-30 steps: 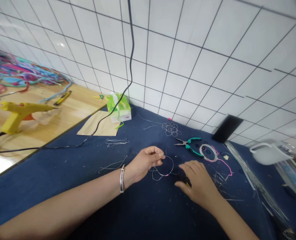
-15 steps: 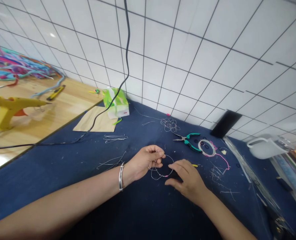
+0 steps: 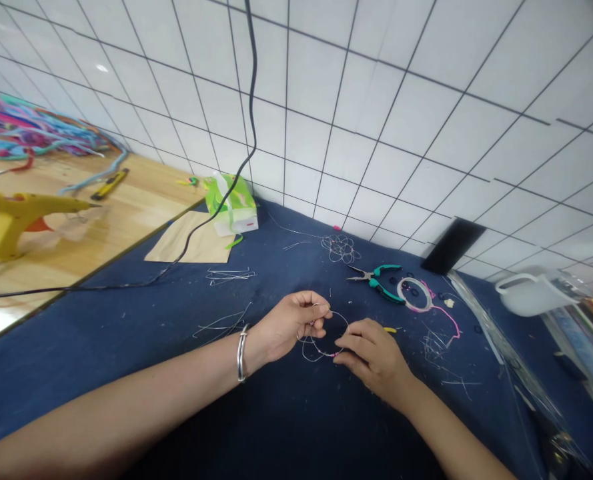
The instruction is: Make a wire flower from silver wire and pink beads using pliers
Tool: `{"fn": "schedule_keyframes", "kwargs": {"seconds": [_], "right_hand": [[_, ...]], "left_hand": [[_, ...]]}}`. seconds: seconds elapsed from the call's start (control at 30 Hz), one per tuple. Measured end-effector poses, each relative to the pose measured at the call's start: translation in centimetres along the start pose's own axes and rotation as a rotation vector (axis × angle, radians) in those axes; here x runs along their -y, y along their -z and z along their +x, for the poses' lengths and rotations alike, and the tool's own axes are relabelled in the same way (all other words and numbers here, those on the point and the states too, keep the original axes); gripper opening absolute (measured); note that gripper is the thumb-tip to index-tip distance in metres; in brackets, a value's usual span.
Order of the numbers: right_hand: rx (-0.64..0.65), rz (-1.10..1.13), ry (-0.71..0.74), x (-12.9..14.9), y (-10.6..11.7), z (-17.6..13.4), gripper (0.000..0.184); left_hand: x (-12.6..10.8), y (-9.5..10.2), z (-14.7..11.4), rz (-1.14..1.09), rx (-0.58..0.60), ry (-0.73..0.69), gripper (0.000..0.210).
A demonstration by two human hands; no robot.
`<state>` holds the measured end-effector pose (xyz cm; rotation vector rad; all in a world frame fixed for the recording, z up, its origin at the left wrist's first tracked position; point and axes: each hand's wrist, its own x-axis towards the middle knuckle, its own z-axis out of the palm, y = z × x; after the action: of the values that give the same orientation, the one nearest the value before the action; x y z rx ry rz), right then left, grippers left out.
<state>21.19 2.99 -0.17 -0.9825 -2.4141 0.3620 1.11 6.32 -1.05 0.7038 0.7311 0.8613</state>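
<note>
My left hand (image 3: 300, 325), with a silver bangle at the wrist, pinches the upper left of a thin wire loop (image 3: 345, 317). Small pink beads (image 3: 332, 354) sit along the loop's lower edge. Near those beads, the thumb and fingers of my right hand (image 3: 369, 348) are closed on the lower right of the loop. Further thin wire curves hang below my left fingers. Between the hands the dark blue cloth shows through the ring.
Behind my hands lie a coiled wire piece (image 3: 341, 249), teal-handled pliers (image 3: 376, 279) and a pale ring-shaped spool (image 3: 415, 295). Cut wires (image 3: 231, 275) are at left. A yellow glue gun (image 3: 21, 217) rests on the wooden surface; a white mug (image 3: 531, 293) stands right.
My right hand has moved slightly left and its fingers have closed on the wire loop near the pink beads. My left hand keeps its pinch in the same place.
</note>
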Motion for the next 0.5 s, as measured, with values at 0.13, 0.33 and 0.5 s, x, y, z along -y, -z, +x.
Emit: {"fn": "schedule_keyframes", "kwargs": {"seconds": [0.13,0.33,0.5], "right_hand": [[-0.008,0.131,-0.032,-0.2,0.4,0.1,0.016],[0.018,0.313,-0.126,-0.3,1.3,0.4,0.014],[0.032,0.391,-0.173,-0.1,1.5,0.6,0.012]], "left_hand": [[-0.2,0.0,0.0,0.018,0.015,0.044,0.015],[-0.1,-0.3,-0.2,0.001,0.037,0.083,0.014],[-0.1,-0.4,-0.2,-0.028,0.027,0.092,0.015]]}}
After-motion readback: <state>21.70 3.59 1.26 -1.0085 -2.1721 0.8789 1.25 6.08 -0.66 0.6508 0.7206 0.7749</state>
